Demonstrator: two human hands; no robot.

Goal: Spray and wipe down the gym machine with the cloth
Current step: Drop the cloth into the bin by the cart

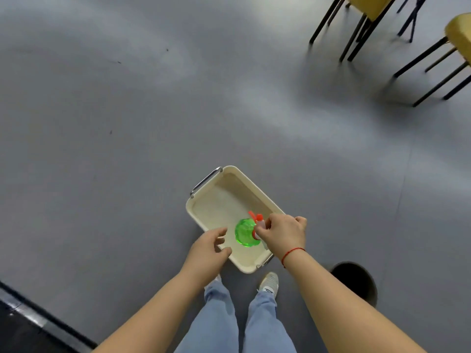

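I saw the right hand (283, 234) gripping the upright green spray bottle (244, 231) at its red trigger head (257, 217), body just left of its fingers. The left hand (210, 247) hovered nearby, relaxed, empty.

Light blue jeans (219, 324) and pale sneakers (269, 282) — a thin red string bracelet (292, 253) circles the right wrist.

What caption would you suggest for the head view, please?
Right hand grips green spray bottle in cream tub; left hand hovers open.
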